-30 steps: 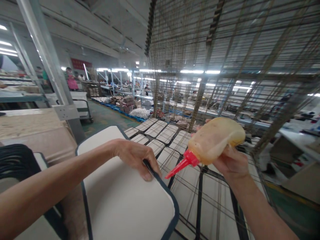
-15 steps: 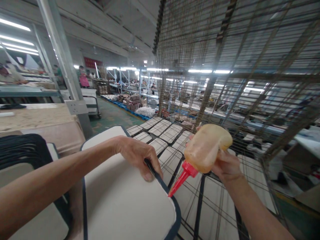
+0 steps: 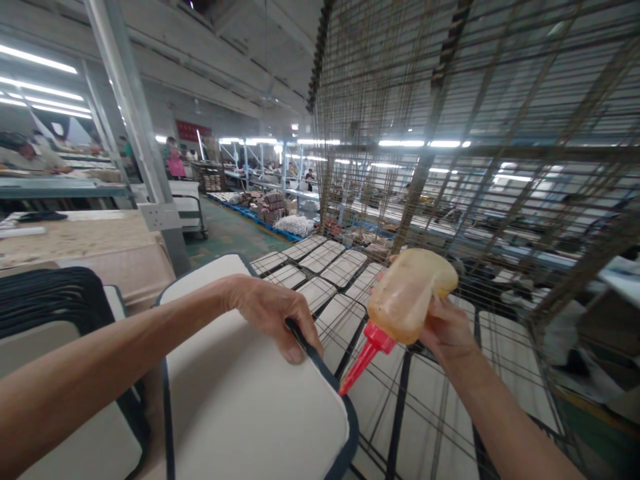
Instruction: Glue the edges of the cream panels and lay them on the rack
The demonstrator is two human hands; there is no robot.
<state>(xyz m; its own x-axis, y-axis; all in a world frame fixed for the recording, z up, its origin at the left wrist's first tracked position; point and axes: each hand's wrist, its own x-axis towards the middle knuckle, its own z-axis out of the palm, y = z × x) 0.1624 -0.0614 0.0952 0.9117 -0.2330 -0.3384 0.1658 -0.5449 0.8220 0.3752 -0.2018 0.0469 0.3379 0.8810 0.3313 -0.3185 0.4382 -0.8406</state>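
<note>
A pale panel with rounded corners and a dark blue border (image 3: 250, 393) lies in front of me. My left hand (image 3: 277, 313) pinches its right edge, thumb on top and fingers folded over the border. In my right hand (image 3: 443, 323) is a squeeze glue bottle (image 3: 403, 293), tipped nozzle-down, with amber liquid inside. Its red nozzle (image 3: 363, 360) points down and left, the tip at the seam between the pale face and the border near the right corner. Whether the tip touches is hard to tell.
A wire rack (image 3: 440, 400) holds several similar panels to the right, and its raised mesh frame (image 3: 480, 100) leans above. Stacked dark-edged pieces (image 3: 50, 300) stand at left, beside a table (image 3: 100, 240) and metal post (image 3: 130, 100). People work farther back.
The nozzle tip has moved very slightly along the panel's edge. My view has shifted a little, and both hands keep their grips.
</note>
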